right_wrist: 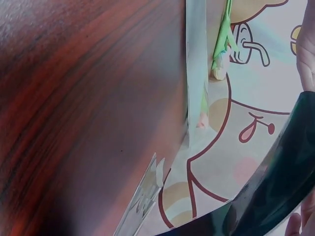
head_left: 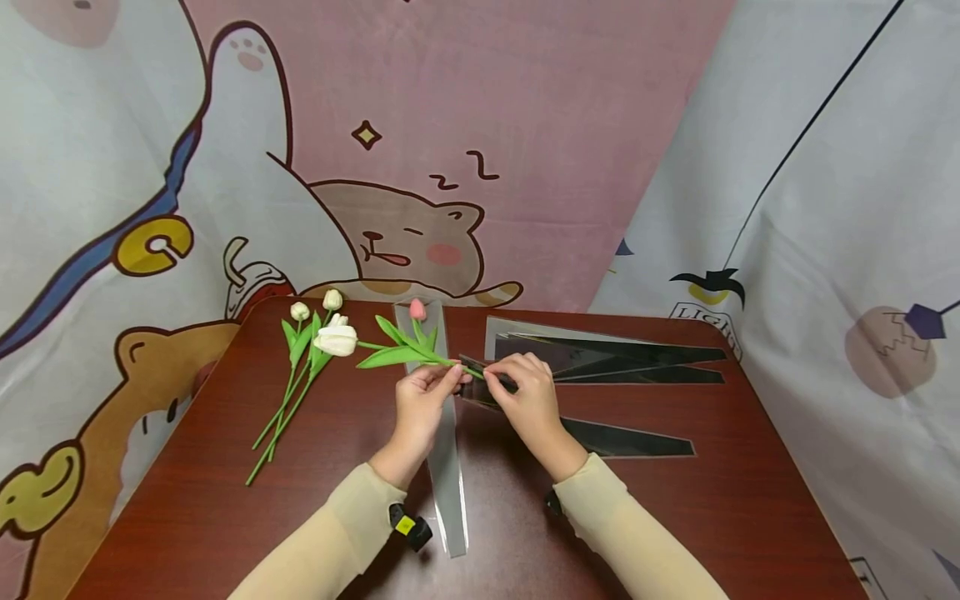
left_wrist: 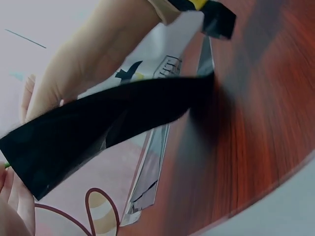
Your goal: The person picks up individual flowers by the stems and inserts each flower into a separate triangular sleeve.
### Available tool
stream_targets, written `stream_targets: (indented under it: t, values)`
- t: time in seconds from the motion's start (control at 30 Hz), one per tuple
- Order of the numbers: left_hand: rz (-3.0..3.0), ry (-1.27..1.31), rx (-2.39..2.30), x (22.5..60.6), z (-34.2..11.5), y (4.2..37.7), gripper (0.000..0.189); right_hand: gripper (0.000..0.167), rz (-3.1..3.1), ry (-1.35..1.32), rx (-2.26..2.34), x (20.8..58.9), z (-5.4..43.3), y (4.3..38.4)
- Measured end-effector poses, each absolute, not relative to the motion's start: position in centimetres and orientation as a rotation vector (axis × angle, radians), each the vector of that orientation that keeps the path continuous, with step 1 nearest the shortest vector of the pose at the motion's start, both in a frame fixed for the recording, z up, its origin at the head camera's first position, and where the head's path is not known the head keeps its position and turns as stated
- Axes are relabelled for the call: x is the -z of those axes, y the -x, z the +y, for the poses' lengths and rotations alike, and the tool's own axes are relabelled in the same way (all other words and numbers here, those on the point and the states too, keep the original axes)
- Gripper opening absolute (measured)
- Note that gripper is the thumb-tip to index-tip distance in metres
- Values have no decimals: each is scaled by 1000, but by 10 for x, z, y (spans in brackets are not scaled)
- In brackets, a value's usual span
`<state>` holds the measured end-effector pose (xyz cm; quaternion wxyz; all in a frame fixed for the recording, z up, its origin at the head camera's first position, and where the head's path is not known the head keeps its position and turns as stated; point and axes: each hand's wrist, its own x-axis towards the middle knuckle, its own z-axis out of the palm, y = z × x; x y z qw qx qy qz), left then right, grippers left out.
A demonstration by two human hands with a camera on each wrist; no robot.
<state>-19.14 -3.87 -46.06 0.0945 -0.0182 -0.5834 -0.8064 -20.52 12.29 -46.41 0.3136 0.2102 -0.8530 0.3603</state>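
Note:
A white tulip [head_left: 336, 336] with long green leaves [head_left: 397, 355] points left from between the hands. My left hand [head_left: 423, 404] pinches its green stem at the wide end of a black tapered sleeve [left_wrist: 88, 130]. The thumb and finger of my right hand [head_left: 528, 396] pinch the sleeve near that end, where the stem meets the fingertips. Whether the stem lies inside the sleeve is hidden by the fingers. A dark narrow end [head_left: 630, 437] shows beyond the right hand, on the right. Below the hands, a long grey clear-edged sleeve [head_left: 448, 483] lies on the table.
A pink tulip [head_left: 417, 310] lies at the grey sleeve's far end. Several white tulips [head_left: 300, 312] lie on the left of the brown table [head_left: 187, 433]. More dark sleeves [head_left: 600, 354] overlap at the back right. A cartoon-printed cloth [head_left: 525, 125] hangs behind the table.

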Motion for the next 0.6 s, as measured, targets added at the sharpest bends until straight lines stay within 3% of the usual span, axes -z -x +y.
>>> stream_targets:
  t: [0.23,0.6]
  values:
    - [-2034,174,2073,441,-43,181,13,6,-2223,-578,-969,462,125,205]
    - [-2351,231,1888,458,-47,193,14,7,-2230,-622,-970,463,122,204]
